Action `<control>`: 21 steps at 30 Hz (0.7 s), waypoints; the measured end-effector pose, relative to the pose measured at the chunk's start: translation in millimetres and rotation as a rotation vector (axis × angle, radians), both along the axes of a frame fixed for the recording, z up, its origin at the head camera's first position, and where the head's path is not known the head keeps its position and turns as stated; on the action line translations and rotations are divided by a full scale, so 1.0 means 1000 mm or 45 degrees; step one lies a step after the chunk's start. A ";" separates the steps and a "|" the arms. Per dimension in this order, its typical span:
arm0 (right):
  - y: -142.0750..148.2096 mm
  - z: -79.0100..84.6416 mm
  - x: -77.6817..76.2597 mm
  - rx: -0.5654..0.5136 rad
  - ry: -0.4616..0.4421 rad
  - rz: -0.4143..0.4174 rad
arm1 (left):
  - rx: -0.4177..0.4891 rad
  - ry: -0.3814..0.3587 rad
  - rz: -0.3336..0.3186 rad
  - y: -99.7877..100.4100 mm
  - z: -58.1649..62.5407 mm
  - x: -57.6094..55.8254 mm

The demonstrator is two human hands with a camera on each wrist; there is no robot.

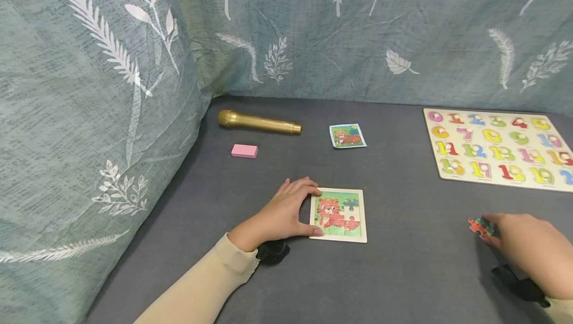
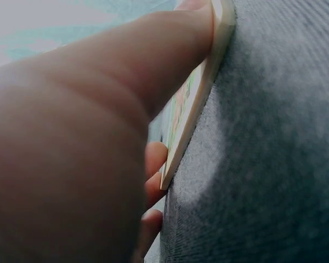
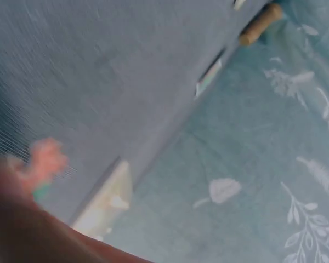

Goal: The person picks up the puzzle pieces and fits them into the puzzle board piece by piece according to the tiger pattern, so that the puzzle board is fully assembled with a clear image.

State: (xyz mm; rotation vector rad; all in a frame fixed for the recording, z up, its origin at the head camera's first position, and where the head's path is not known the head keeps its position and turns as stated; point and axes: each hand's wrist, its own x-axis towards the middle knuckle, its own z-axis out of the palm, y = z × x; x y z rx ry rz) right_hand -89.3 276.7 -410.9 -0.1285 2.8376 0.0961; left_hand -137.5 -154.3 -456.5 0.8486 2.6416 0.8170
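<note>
A small square jigsaw puzzle (image 1: 338, 239) with a pale frame and a red tiger picture lies on the dark table; a cream gap shows among its pieces at the right of the middle. My left hand (image 1: 283, 210) holds it by its left side, thumb at the lower corner and fingers at the upper one. In the left wrist view the thumb covers part of the puzzle frame (image 2: 193, 118). Off to the right, my right hand (image 1: 532, 244) pinches a red and green puzzle piece (image 1: 478, 226) between thumb and fingers. That puzzle piece (image 3: 46, 159) looks blurred in the right wrist view.
Behind the puzzle lies a tiger picture card (image 1: 347, 136). A gold microphone (image 1: 261, 122) and a pink block (image 1: 244, 151) are at the back left. The wooden number board (image 1: 497, 152) occupies the back right. A leaf-patterned curtain (image 1: 313, 35) borders the table's back and left.
</note>
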 end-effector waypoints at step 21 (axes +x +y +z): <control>-0.115 0.004 -0.025 -1.241 0.039 0.161 | -0.027 0.005 -0.007 0.001 -0.002 -0.001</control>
